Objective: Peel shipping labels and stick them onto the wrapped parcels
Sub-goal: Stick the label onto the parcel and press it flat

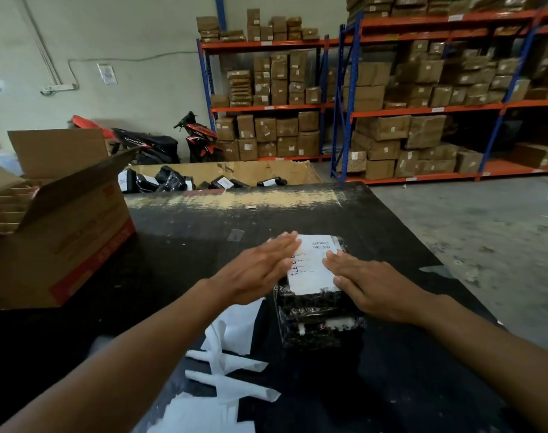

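Fingers (285, 245) of both hands lie straight and flat on the shipping label (311, 264), likely smoothing it so it bonds to the wrapped parcel (316, 310).

White rectangular shipping label (313, 264) on black plastic-wrapped parcel (316, 317): left edge hidden under left hand (260, 270), right edge under right hand (369, 285), print too small to read. Forearms cut off at the picture's bottom and right. White backing-paper scraps (204, 414) at the near edge of the black table (407, 385) are cropped at the bottom. Brown open cardboard box (63, 245) at the table's left edge is cropped, its red print blurred. Small black bundles (169, 179) in the long cardboard bin (266, 171) are partly hidden behind the table's far edge.
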A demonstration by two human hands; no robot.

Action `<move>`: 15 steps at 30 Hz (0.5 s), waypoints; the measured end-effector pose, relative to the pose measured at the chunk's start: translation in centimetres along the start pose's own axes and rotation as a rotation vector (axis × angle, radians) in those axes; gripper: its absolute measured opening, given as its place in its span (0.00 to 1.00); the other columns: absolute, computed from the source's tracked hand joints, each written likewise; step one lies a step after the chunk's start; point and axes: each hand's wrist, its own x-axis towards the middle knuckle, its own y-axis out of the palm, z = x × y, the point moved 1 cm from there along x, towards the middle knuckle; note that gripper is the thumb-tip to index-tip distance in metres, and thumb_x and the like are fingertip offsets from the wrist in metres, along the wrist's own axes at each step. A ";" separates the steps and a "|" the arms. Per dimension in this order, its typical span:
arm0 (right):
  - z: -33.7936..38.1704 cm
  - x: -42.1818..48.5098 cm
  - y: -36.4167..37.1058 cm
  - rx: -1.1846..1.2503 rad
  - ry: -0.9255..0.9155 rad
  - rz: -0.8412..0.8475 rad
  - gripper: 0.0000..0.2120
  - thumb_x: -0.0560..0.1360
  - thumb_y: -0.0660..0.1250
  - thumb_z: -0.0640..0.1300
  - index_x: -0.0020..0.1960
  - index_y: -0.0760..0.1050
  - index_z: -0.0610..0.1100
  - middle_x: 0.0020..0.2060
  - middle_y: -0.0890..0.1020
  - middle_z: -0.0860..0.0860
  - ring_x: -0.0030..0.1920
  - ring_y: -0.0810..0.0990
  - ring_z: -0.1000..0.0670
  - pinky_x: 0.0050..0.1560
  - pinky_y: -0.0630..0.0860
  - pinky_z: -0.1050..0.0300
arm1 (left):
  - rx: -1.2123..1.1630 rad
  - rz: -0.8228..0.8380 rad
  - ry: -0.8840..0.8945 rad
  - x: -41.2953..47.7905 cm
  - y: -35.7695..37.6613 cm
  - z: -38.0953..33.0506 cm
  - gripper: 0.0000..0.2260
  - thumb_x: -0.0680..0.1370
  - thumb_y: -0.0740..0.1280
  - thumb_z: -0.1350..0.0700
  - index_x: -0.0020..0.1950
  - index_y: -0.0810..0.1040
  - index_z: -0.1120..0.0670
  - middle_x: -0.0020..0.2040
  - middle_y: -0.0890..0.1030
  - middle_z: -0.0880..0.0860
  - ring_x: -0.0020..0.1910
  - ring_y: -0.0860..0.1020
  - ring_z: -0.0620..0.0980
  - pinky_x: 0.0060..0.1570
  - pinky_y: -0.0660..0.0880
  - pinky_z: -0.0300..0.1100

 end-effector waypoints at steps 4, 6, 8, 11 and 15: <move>0.2 -0.1 -0.2 0.006 -0.012 -0.002 0.23 0.84 0.50 0.53 0.79 0.55 0.53 0.78 0.56 0.58 0.73 0.46 0.65 0.76 0.57 0.53 | 0.033 0.069 0.056 0.0 0.5 1.0 0.24 0.84 0.46 0.45 0.80 0.55 0.49 0.79 0.54 0.44 0.76 0.49 0.36 0.75 0.46 0.35; 0.3 -0.2 -0.1 0.006 -0.011 -0.007 0.23 0.84 0.50 0.52 0.79 0.55 0.52 0.78 0.55 0.58 0.74 0.46 0.64 0.76 0.57 0.53 | 0.049 0.038 0.078 -1.3 -0.2 2.3 0.23 0.84 0.46 0.45 0.79 0.58 0.49 0.77 0.57 0.44 0.75 0.52 0.37 0.75 0.48 0.35; 0.4 -0.2 0.0 0.014 -0.004 -0.011 0.23 0.84 0.50 0.51 0.79 0.55 0.52 0.78 0.55 0.58 0.76 0.48 0.62 0.76 0.57 0.54 | 0.069 -0.029 0.036 -1.8 -0.9 3.2 0.24 0.83 0.47 0.46 0.78 0.61 0.51 0.77 0.62 0.48 0.74 0.57 0.40 0.75 0.54 0.40; 0.5 -0.2 -0.1 0.016 0.005 -0.018 0.23 0.84 0.51 0.51 0.79 0.56 0.51 0.78 0.56 0.57 0.78 0.51 0.59 0.76 0.58 0.53 | 0.048 -0.079 0.020 0.6 -1.3 1.9 0.26 0.82 0.46 0.44 0.77 0.61 0.54 0.77 0.63 0.52 0.75 0.57 0.42 0.75 0.54 0.39; 0.4 -0.2 0.1 0.009 0.013 -0.025 0.23 0.84 0.51 0.51 0.79 0.57 0.52 0.78 0.56 0.57 0.78 0.52 0.58 0.76 0.59 0.51 | 0.023 0.018 -0.013 5.6 -0.7 -0.7 0.23 0.85 0.47 0.48 0.79 0.59 0.54 0.78 0.60 0.52 0.76 0.60 0.47 0.73 0.53 0.41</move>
